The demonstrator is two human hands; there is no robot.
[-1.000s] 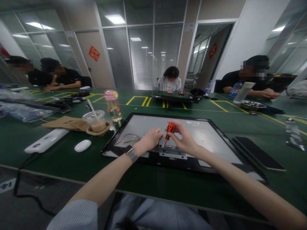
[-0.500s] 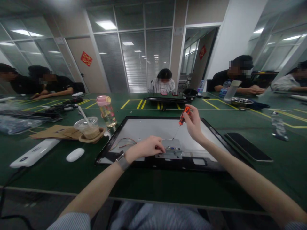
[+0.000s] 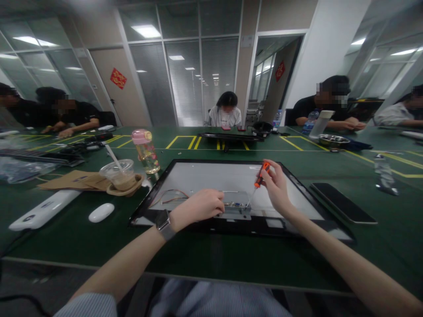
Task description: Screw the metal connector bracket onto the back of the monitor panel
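Observation:
A flat panel with a black frame (image 3: 228, 226) and a pale back lies on the green table. Near its front edge sits a metal bracket (image 3: 236, 215) with connectors on it. My left hand (image 3: 201, 205), wearing a watch, is over the bracket's left end with its fingers closed; what they pinch, if anything, is hidden. My right hand (image 3: 276, 187) grips an orange and black screwdriver (image 3: 261, 175), whose shaft slants down to the bracket's right part. Thin wires (image 3: 173, 192) lie on the panel left of the bracket.
At the left are a drink cup (image 3: 120, 174), a pink-lidded bottle (image 3: 145, 152), a white mouse (image 3: 101, 212) and a power strip (image 3: 44, 210). A black phone (image 3: 342, 202) lies at the right. Several people sit round the table.
My right hand has moved down and to the right with the screwdriver, whose tip is now lower and nearer the bracket's connectors. My left hand has shifted slightly left.

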